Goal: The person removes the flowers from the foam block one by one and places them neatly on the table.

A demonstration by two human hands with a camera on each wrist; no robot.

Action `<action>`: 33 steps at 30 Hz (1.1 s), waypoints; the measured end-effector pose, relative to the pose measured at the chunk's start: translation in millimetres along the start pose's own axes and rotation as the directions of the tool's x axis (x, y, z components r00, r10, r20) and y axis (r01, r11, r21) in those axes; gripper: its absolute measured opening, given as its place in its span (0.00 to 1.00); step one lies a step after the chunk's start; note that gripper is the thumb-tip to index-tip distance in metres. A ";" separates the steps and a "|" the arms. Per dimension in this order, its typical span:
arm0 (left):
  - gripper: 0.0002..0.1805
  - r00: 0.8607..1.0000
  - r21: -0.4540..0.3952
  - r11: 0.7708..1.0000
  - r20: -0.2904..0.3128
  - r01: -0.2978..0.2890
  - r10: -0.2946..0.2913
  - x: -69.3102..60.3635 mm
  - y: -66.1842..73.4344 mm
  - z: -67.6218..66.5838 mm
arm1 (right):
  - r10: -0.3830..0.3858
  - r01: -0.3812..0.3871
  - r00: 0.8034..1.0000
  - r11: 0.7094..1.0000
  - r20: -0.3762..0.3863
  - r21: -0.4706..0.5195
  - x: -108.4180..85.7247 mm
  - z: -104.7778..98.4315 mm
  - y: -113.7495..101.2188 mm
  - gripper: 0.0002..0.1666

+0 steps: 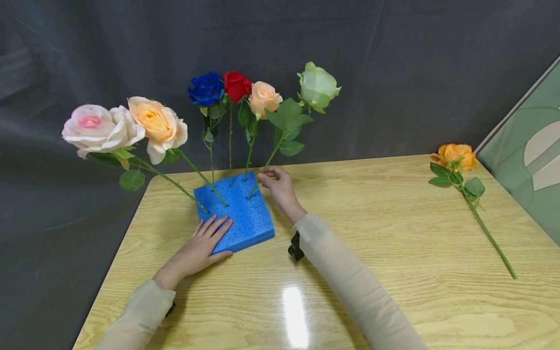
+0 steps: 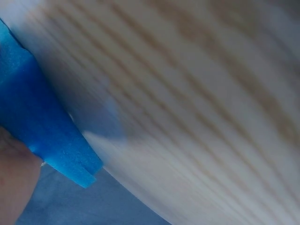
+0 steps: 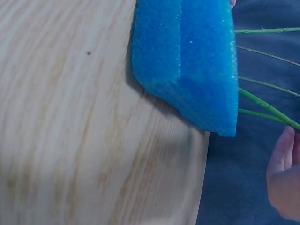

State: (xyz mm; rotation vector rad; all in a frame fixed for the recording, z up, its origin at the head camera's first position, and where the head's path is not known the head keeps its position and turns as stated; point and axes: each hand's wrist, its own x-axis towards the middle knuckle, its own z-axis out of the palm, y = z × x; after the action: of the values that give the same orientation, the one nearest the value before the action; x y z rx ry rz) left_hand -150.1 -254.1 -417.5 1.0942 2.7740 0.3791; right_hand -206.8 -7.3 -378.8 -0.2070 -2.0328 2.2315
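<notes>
A blue foam block lies on the table with several artificial flowers standing in it. The left hand rests on its near left corner, fingers spread and straight. With thumb and fingers, the right hand pinches the stem of a pale green rose low down, just above the block's far right part. That stem enters the foam in the right wrist view. Also in the block are a blue rose, a red rose, a small peach rose, a yellow-peach rose and a pink-white rose.
An orange flower with leaves and a long stem lies at the right of the wooden table. Behind the table hangs a dark grey curtain. A green patterned panel stands along the right edge.
</notes>
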 end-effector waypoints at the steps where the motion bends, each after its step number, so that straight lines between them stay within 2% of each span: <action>1: 0.42 1.000 0.000 1.000 -0.001 -0.001 0.001 0.1 -0.1 0.2 | -0.008 0.008 1.000 1.000 -0.009 0.021 0.1 -0.1 -0.3 0.14; 6: 0.42 1.000 0.004 1.000 -0.003 -0.002 0.002 0.2 -0.4 1.6 | -0.038 0.039 0.999 0.997 -0.024 0.060 -1.5 -0.8 -0.3 0.15; 12: 0.42 1.000 0.002 1.000 0.011 -0.003 0.003 -0.1 -0.2 3.2 | -0.076 0.076 0.997 0.995 -0.004 0.060 -0.5 -5.9 -2.8 0.11; 17: 0.42 1.000 0.001 1.000 0.009 -0.005 0.005 0.5 -0.4 1.8 | -0.141 0.146 0.989 0.974 -0.041 0.175 7.1 -21.9 -13.2 0.10; 22: 0.42 1.000 0.005 1.000 0.010 -0.001 0.000 -0.1 -0.9 0.0 | -0.093 0.104 0.994 0.964 -0.055 0.244 10.1 -37.6 -16.1 0.06; 29: 0.43 1.000 -0.005 1.000 0.009 0.001 -0.001 -0.5 -1.1 1.1 | -0.071 0.084 0.995 0.969 -0.064 0.232 8.1 -47.2 -13.3 0.13; 33: 0.43 1.000 -0.004 1.000 0.003 0.001 -0.001 -0.2 -1.3 1.5 | -0.062 0.073 0.997 0.971 -0.053 0.228 6.4 -54.4 -11.7 0.14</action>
State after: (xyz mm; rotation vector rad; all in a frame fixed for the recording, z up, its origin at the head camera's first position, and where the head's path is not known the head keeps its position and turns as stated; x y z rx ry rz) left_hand -150.5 -254.8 -419.3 1.0913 2.7701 0.3823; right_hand -203.5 48.2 -372.2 -0.1620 -1.7132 2.3711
